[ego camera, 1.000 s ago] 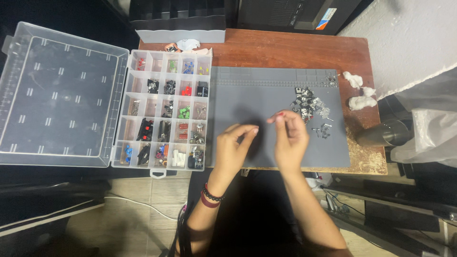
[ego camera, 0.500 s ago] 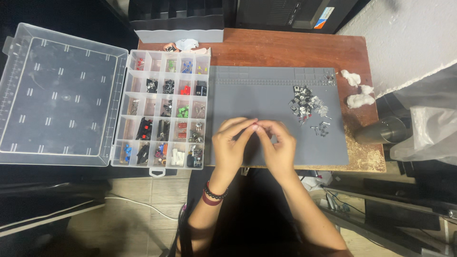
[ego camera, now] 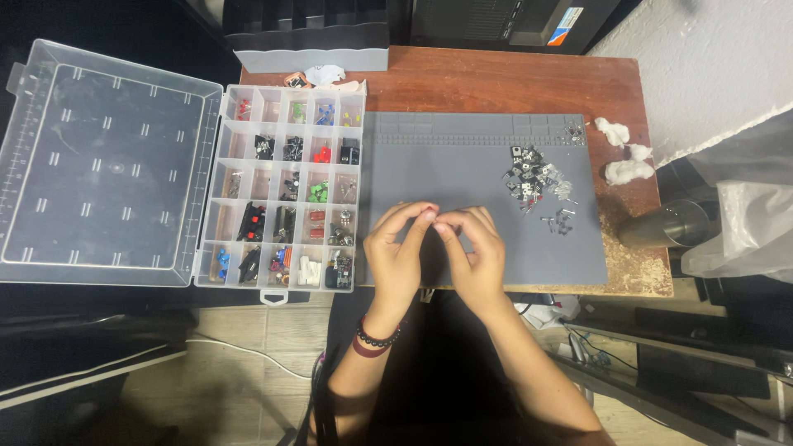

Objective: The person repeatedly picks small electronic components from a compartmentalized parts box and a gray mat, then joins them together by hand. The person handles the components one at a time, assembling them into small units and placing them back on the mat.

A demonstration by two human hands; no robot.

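To my left the clear compartment box (ego camera: 281, 190) lies open, its lid flat beside it. My left hand (ego camera: 398, 252) and right hand (ego camera: 475, 252) meet over the grey mat (ego camera: 462, 165), fingers curled, fingertips pinched together on something too small to make out. The pile of small components (ego camera: 537, 177) sits well apart, farther right on the mat.

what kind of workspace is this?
Likely a small electronics hobby or repair bench: a grey work mat on a wooden desk, an open compartment box of sorted small parts, and a loose pile of components.
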